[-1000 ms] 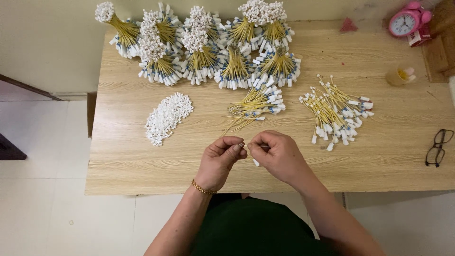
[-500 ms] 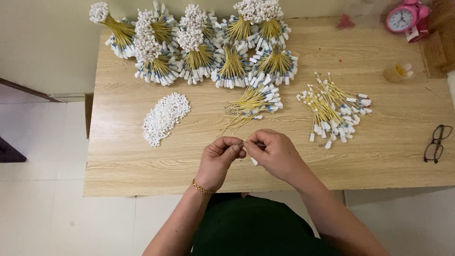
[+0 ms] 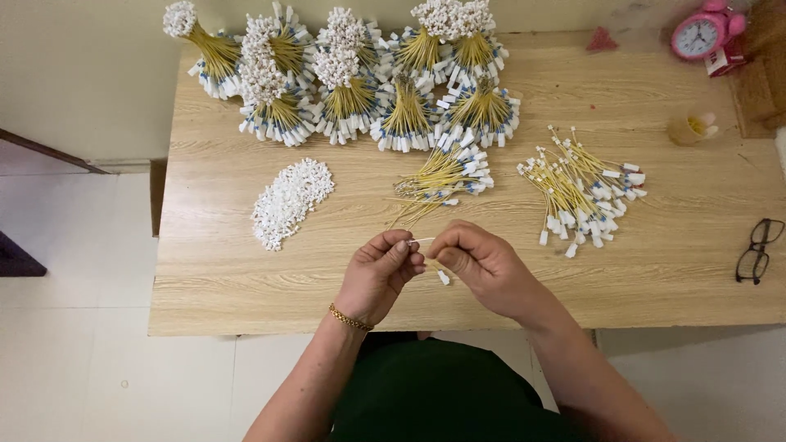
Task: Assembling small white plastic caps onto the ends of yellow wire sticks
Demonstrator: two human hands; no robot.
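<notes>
Head view, looking down onto a pale wooden worktop [image 3: 655, 286]. Left hand [image 3: 378, 274] and right hand [image 3: 483, 266] close together near the front edge, fingertips almost meeting. Left grip pinched shut on a small white cap [image 3: 419, 241]; right grip closed around a thin yellow cable piece [image 3: 440, 273], its white end hanging just below the fingers. Gold bracelet [image 3: 350, 318] on the left wrist.

Just beyond the hands, a loose bundle of yellow cable pieces [image 3: 442, 176] with white and blue ends. To the left of it, a heap of small white caps [image 3: 288, 202]. To the right, a scattered pile of yellow pieces with white ends [image 3: 577, 192]. Along the far edge, tied bundles [image 3: 360, 82] standing in a row, white tips up. Pink alarm clock [image 3: 702, 34] at the far right corner, a small yellow cup [image 3: 688, 129] near it, black glasses [image 3: 757, 250] at the right edge.
</notes>
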